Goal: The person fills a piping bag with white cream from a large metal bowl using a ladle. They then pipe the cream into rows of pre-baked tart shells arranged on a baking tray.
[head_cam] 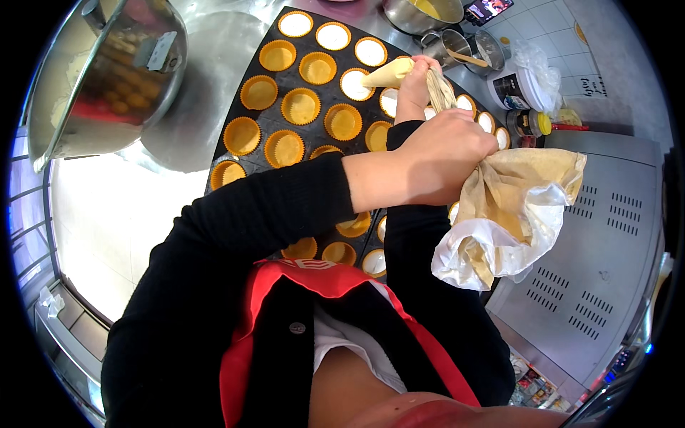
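Observation:
A cloth piping bag [522,187] stretches diagonally across both of my hands. My left hand [449,152] grips its twisted neck, and the loose, crumpled open end hangs out to the right. Farther along, my right hand [417,85] is closed around the swollen front part, partly beyond my left forearm, which crosses over my right arm. The bag's pale yellow tip [382,76] points left, at a fluted orange cup [355,85] with white filling. Other filled cups [333,36] line the top and right. Cups without white filling [301,106] occupy the left and middle of the dark tray [267,115].
A large steel mixing bowl [128,85] stands at the left on the metal counter [214,59]. Behind the tray are a steel pot [423,16], a steel jug [444,48] and a phone [487,9]. At right sit a white tub [516,88], a yellow-lidded jar [527,124] and a vented metal appliance [599,246].

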`<control>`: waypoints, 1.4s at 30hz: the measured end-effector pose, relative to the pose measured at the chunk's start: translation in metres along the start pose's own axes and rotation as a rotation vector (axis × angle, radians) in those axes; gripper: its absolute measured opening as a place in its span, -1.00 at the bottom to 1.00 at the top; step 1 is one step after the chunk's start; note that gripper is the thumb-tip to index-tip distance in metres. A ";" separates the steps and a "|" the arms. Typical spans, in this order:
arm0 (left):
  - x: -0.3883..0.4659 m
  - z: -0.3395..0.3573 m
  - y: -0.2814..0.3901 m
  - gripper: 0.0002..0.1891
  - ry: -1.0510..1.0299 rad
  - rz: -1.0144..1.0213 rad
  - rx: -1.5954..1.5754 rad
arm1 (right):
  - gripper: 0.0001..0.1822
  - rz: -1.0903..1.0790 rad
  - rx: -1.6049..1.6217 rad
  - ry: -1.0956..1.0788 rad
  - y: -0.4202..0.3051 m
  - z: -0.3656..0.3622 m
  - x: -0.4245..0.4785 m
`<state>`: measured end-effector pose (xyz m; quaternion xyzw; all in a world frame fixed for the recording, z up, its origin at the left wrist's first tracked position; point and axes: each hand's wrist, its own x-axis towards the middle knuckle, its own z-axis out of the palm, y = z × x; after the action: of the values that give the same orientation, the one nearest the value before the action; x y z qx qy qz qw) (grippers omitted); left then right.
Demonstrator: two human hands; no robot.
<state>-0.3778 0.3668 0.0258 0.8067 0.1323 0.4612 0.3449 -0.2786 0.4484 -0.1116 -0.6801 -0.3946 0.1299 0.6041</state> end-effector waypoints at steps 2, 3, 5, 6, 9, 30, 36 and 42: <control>-0.001 0.005 -0.004 -0.82 -0.024 0.018 -0.042 | -0.80 0.039 0.032 0.071 0.017 0.000 0.005; 0.001 0.008 -0.007 -0.82 -0.057 0.011 -0.061 | -0.79 0.057 0.048 0.102 0.020 0.000 0.006; 0.005 0.015 -0.013 -0.81 -0.124 -0.001 -0.101 | -0.78 0.136 0.315 0.191 0.026 -0.003 0.003; 0.005 0.018 -0.012 -0.78 -0.075 -0.061 -0.035 | -0.78 0.194 0.434 0.224 0.022 -0.004 0.002; 0.016 0.025 -0.011 -0.76 -0.192 -0.200 -0.341 | -0.76 0.389 0.758 0.347 0.008 -0.017 0.000; -0.016 -0.043 0.001 -0.71 0.036 -0.221 0.021 | -0.78 -0.076 0.209 -0.205 0.001 0.087 -0.011; -0.028 -0.054 -0.011 -0.72 0.056 -0.254 0.086 | -0.85 -0.139 -0.035 -0.299 -0.007 0.096 -0.021; -0.023 -0.058 0.005 -0.72 0.011 -0.247 0.037 | -0.86 -0.069 0.188 -0.307 0.022 0.100 -0.013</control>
<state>-0.4394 0.3759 0.0340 0.7878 0.2411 0.4171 0.3836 -0.3440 0.5124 -0.1596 -0.5790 -0.4914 0.2479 0.6015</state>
